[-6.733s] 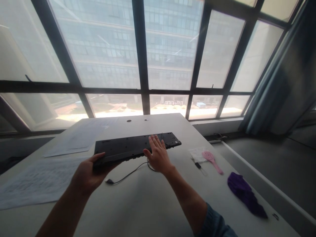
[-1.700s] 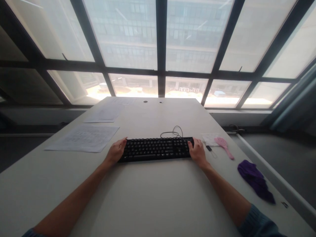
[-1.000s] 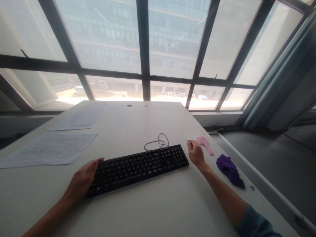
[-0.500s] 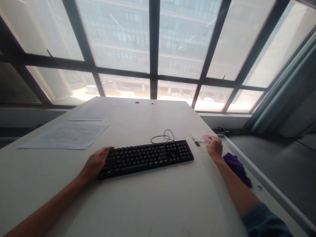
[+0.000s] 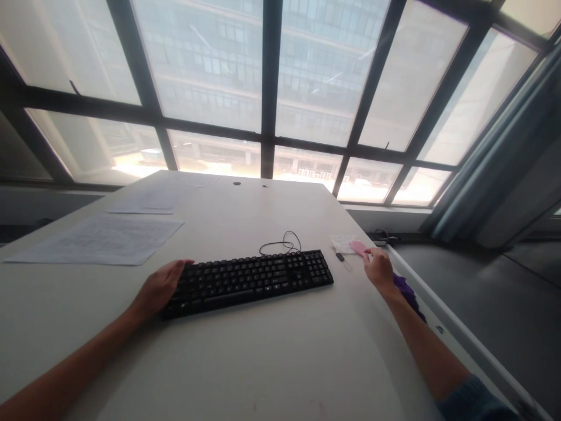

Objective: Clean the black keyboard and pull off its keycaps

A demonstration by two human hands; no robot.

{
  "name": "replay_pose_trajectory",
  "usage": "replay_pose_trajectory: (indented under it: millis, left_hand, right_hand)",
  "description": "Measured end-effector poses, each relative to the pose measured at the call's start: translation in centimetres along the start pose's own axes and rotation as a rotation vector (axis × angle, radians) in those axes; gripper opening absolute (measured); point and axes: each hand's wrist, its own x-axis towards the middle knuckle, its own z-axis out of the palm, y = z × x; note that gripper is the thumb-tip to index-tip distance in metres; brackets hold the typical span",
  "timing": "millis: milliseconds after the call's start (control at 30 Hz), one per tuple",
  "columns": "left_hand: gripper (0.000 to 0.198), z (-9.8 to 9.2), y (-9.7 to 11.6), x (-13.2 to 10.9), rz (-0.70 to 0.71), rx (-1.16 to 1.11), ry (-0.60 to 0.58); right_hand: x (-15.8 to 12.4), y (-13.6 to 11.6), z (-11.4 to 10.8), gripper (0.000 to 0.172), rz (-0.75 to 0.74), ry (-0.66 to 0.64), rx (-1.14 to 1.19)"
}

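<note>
1. A black keyboard (image 5: 249, 280) is lying flat on the white table (image 5: 272, 351).
2. The left hand (image 5: 158, 287) is resting at its left end, fingers loosely curved.
3. The right hand (image 5: 379, 270) is reaching a pink hairbrush (image 5: 357, 247) at its fingertips. Whether they are gripping it is unclear, and lifting it would need a pinch on the handle.

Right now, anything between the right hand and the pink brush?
Nothing visible. The right hand is already at the handle of the pink brush. The keyboard lies off to its left and the purple cloth by the wrist, neither between.

Left hand (image 5: 158, 287) palm-down, fingers loosely cupped; right hand (image 5: 377, 268) stretched out rightward, fingers curled.
</note>
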Motion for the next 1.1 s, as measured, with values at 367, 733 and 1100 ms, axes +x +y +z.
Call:
replay_pose_trajectory:
  millis: [367,733,1100]
  left_hand:
    - [0.061,-0.1,1.4,-0.7,-0.004,-0.03,0.012]
    - [0.06,0.1,1.3,-0.9,0.021,-0.09,0.042]
    - [0.057,0.0,1.0,-0.8,-0.075,-0.271,0.11]
  right_hand:
    - [6.6,-5.7,4.8,0.018,-0.013,-0.362,-0.039]
    - [10.1,-7.5,5.1,0.021,0.235,-0.05,0.473]
    - [4.9,-16.4,0.7,0.027,0.174,0.25,1.088]
